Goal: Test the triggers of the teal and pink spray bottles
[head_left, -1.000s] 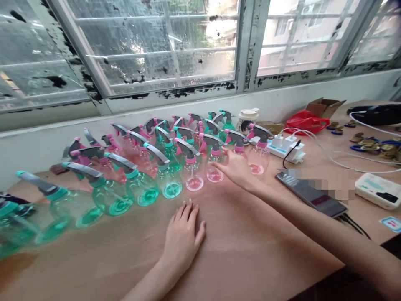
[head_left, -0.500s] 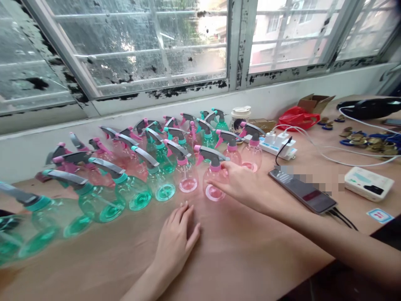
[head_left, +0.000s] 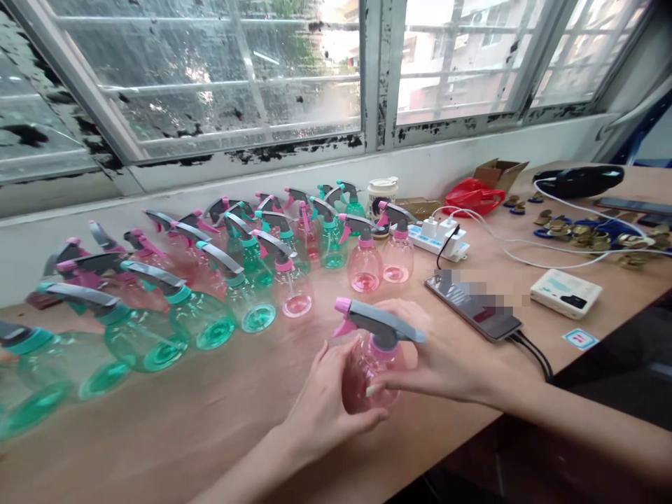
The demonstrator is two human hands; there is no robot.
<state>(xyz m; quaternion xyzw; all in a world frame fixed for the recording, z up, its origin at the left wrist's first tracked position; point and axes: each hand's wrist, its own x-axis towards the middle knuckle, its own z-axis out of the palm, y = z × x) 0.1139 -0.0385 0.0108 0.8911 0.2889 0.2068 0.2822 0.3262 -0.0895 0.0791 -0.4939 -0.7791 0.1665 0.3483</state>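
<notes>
Between my two hands is a pink spray bottle (head_left: 367, 374) with a grey trigger head, its pink nozzle facing left. My left hand (head_left: 328, 402) cups the lower left of the body, fingers behind it and thumb in front. From the right, my right hand (head_left: 428, 353) grips the body below the pink collar, thumb across the front. Behind them, a pink spray bottle (head_left: 294, 290) and a green spray bottle (head_left: 256, 304) stand in a row that runs left. Two more pink bottles, one of them a spray bottle (head_left: 365, 266), stand just beyond my hands.
A phone (head_left: 472, 308) with cables lies right of my hands, near a white boxy device (head_left: 565, 292). Farther back are a power strip (head_left: 438, 241), a lidded cup (head_left: 382, 196), a red plastic bag (head_left: 475, 197) and brass-coloured parts (head_left: 582, 234). The table's edge runs along the lower right.
My right hand has brought the pink spray bottle out of the row toward me. My left hand has risen from the tabletop and closed round the bottle. The view has shifted slightly right.
</notes>
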